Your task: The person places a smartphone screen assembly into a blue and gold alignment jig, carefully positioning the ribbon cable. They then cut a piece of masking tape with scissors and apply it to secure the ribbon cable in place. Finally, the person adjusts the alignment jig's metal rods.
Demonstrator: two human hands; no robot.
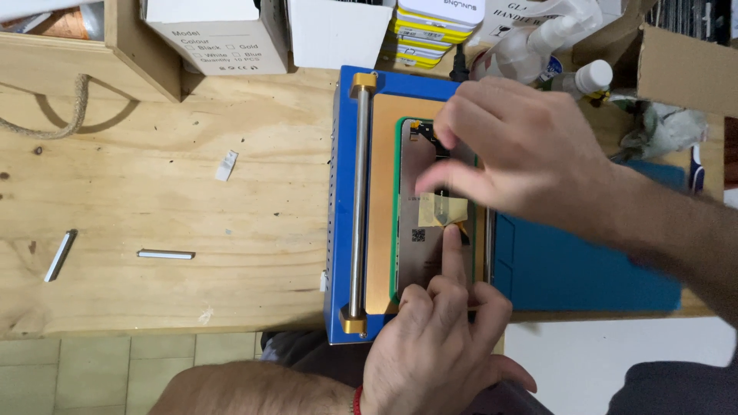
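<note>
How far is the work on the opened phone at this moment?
Done: the phone lies opened on the orange pad. In hand: the left hand presses one finger on the yellow tape; the right hand, blurred, touches it too. Left: the tape is not removed.

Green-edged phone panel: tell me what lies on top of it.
On the panel lies a yellowish tape piece, pressed by the left hand. The right hand hides its upper right part.

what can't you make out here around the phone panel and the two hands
Head view:
- Top of the phone panel: covered by the right hand.
- Right hand's fingertips: motion-blurred, grip on the yellow tape unclear.
- Left hand: wrist cut off by the bottom edge.
</note>
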